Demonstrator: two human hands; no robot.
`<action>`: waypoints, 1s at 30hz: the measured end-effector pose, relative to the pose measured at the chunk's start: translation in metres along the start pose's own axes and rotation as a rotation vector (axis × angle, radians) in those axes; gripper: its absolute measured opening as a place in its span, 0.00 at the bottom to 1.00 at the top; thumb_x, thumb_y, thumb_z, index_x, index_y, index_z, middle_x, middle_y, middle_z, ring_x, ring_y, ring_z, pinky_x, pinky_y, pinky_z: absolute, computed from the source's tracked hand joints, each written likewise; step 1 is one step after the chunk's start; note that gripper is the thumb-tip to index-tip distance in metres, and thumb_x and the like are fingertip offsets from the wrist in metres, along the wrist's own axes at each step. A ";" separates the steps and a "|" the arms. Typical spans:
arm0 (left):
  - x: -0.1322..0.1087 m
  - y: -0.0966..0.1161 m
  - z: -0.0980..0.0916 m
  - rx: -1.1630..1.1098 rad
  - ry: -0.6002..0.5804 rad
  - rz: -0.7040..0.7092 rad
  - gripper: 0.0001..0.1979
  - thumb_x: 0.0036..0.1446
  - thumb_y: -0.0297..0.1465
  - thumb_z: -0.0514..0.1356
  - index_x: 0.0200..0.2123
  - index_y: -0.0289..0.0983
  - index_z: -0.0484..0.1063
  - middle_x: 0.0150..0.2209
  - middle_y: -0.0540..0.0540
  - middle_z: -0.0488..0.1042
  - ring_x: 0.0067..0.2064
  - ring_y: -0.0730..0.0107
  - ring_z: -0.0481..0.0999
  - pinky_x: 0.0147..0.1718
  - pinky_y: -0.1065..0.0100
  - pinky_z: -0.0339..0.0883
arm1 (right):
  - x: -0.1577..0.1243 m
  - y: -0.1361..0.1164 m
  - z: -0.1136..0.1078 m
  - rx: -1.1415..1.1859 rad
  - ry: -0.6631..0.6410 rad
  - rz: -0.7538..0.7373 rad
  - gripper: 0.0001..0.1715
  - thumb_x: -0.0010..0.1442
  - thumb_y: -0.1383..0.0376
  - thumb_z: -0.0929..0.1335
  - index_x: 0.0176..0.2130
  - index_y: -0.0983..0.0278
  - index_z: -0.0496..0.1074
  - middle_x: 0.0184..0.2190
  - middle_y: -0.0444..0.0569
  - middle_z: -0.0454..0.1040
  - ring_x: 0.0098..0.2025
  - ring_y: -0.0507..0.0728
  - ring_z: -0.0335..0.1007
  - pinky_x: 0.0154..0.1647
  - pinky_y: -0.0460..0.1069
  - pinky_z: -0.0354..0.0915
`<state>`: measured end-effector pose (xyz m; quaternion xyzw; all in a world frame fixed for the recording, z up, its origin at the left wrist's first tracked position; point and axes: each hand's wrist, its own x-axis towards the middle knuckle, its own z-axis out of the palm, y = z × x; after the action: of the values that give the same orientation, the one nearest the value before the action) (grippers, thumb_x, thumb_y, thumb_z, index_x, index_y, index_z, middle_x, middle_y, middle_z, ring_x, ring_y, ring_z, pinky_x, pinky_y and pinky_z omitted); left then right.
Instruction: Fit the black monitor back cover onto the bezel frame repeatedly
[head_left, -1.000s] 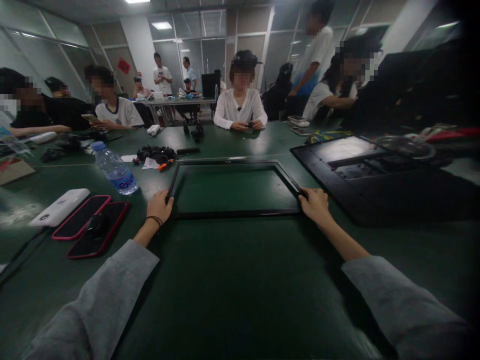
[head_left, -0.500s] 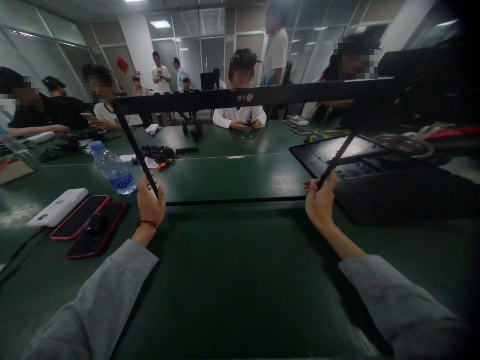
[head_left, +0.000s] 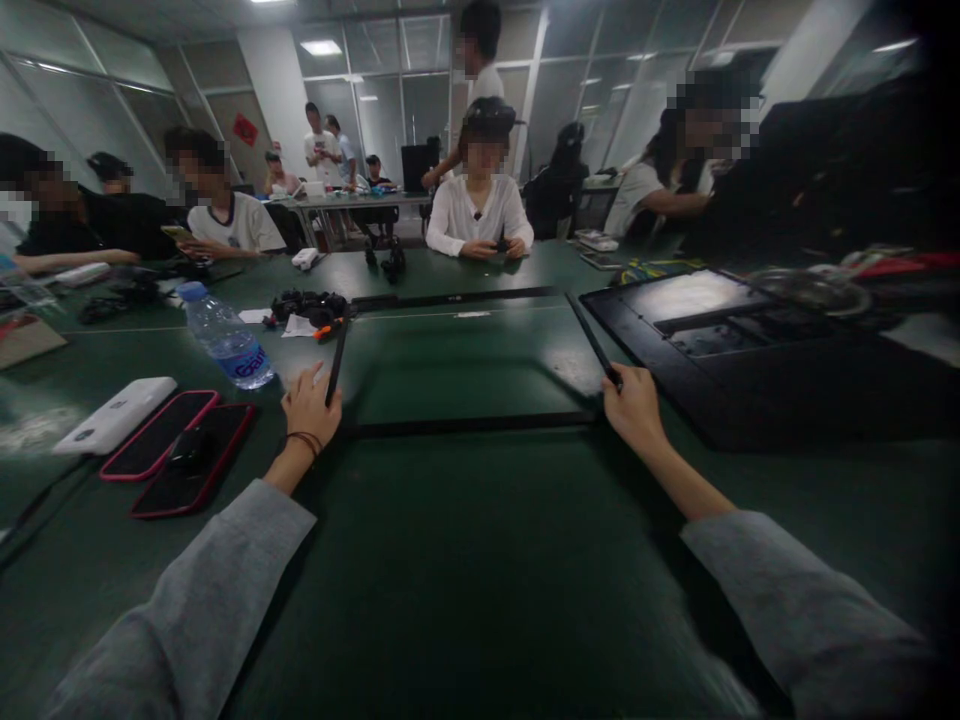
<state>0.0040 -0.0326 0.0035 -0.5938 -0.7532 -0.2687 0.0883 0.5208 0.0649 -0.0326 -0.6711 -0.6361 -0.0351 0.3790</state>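
A thin black monitor bezel (head_left: pixel 472 426), an empty rectangular frame, lies low and nearly level over the green table (head_left: pixel 480 560). I cannot tell whether its far bar touches the tabletop. Its left side bar is gripped by my left hand (head_left: pixel 310 412), the fingers partly hidden behind the bar. My right hand (head_left: pixel 634 412) is closed around the right side bar near the close corner. Right of the bezel rests a large dark flat panel (head_left: pixel 780 390), like a monitor part, with a shiny patch and a recessed section.
Left of my left hand stands a tilted-looking water bottle (head_left: pixel 232 345). Nearby lie a white power bank (head_left: pixel 120 415), two red-edged phones (head_left: pixel 161 435) and a black mouse (head_left: pixel 191 448). Dark gear (head_left: pixel 307 308) sits beyond the bezel. Several people sit around the table.
The bezel's far bar, raised upright with its LG logo showing, has swung down and away toward the table. Both hands still hold its sides.
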 end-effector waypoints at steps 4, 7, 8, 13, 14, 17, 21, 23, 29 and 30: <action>0.002 -0.003 0.005 0.072 -0.165 -0.027 0.20 0.64 0.33 0.54 0.56 0.40 0.76 0.68 0.40 0.67 0.70 0.49 0.59 0.64 0.42 0.60 | -0.001 0.008 0.006 -0.155 -0.130 0.065 0.25 0.64 0.62 0.64 0.54 0.70 0.77 0.51 0.66 0.72 0.56 0.71 0.65 0.57 0.63 0.63; 0.004 -0.005 0.008 0.089 -0.223 -0.051 0.20 0.65 0.34 0.54 0.56 0.40 0.76 0.68 0.41 0.67 0.70 0.49 0.59 0.64 0.43 0.62 | -0.003 0.009 0.005 -0.203 -0.174 0.078 0.25 0.64 0.60 0.64 0.55 0.67 0.78 0.54 0.64 0.70 0.57 0.71 0.63 0.56 0.62 0.63; 0.005 -0.005 0.008 0.093 -0.231 -0.053 0.21 0.65 0.34 0.53 0.57 0.39 0.76 0.69 0.41 0.66 0.70 0.49 0.59 0.64 0.44 0.62 | -0.003 0.009 0.005 -0.207 -0.180 0.076 0.25 0.64 0.60 0.64 0.55 0.67 0.78 0.55 0.64 0.69 0.57 0.71 0.63 0.56 0.62 0.63; 0.006 -0.007 0.010 0.107 -0.245 -0.057 0.22 0.66 0.34 0.52 0.60 0.38 0.74 0.69 0.42 0.66 0.70 0.53 0.60 0.67 0.48 0.59 | -0.002 0.006 0.002 -0.212 -0.208 0.097 0.25 0.65 0.60 0.65 0.56 0.67 0.77 0.55 0.64 0.69 0.57 0.72 0.62 0.55 0.63 0.64; 0.006 -0.007 0.010 0.109 -0.250 -0.060 0.22 0.67 0.34 0.52 0.60 0.38 0.73 0.69 0.42 0.66 0.70 0.53 0.60 0.67 0.48 0.59 | -0.002 0.005 0.002 -0.213 -0.208 0.099 0.25 0.64 0.61 0.65 0.56 0.67 0.78 0.55 0.64 0.69 0.57 0.72 0.62 0.55 0.63 0.64; 0.007 -0.007 0.010 0.112 -0.269 -0.074 0.23 0.67 0.35 0.52 0.61 0.38 0.72 0.69 0.41 0.67 0.70 0.53 0.60 0.66 0.48 0.59 | -0.002 0.003 0.001 -0.216 -0.206 0.098 0.25 0.64 0.61 0.65 0.56 0.67 0.78 0.56 0.64 0.68 0.57 0.71 0.62 0.55 0.63 0.64; 0.007 -0.007 0.010 0.115 -0.291 -0.081 0.23 0.67 0.35 0.51 0.62 0.37 0.71 0.69 0.41 0.66 0.70 0.52 0.60 0.65 0.45 0.60 | -0.003 0.001 -0.001 -0.215 -0.202 0.091 0.26 0.64 0.60 0.64 0.56 0.67 0.78 0.55 0.64 0.69 0.57 0.71 0.62 0.55 0.62 0.64; 0.007 -0.006 0.010 0.115 -0.296 -0.085 0.24 0.67 0.35 0.51 0.62 0.38 0.70 0.69 0.41 0.66 0.71 0.52 0.59 0.65 0.45 0.60 | -0.003 0.000 -0.001 -0.219 -0.205 0.094 0.26 0.64 0.61 0.64 0.56 0.67 0.78 0.55 0.63 0.69 0.57 0.71 0.62 0.55 0.63 0.64; 0.007 -0.005 0.008 0.112 -0.313 -0.087 0.24 0.68 0.35 0.50 0.63 0.36 0.70 0.69 0.40 0.65 0.70 0.49 0.60 0.65 0.43 0.60 | -0.004 -0.003 -0.003 -0.241 -0.224 0.083 0.27 0.65 0.60 0.63 0.57 0.68 0.77 0.56 0.65 0.69 0.57 0.71 0.62 0.55 0.63 0.64; 0.007 -0.004 0.008 0.111 -0.312 -0.085 0.24 0.67 0.35 0.50 0.63 0.35 0.70 0.69 0.40 0.65 0.70 0.49 0.60 0.65 0.43 0.59 | -0.004 -0.003 -0.004 -0.246 -0.233 0.082 0.28 0.65 0.60 0.62 0.58 0.68 0.76 0.56 0.65 0.68 0.58 0.71 0.62 0.56 0.63 0.63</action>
<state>-0.0004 -0.0235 -0.0017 -0.5900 -0.7960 -0.1347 -0.0085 0.5191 0.0595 -0.0305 -0.7374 -0.6387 -0.0190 0.2191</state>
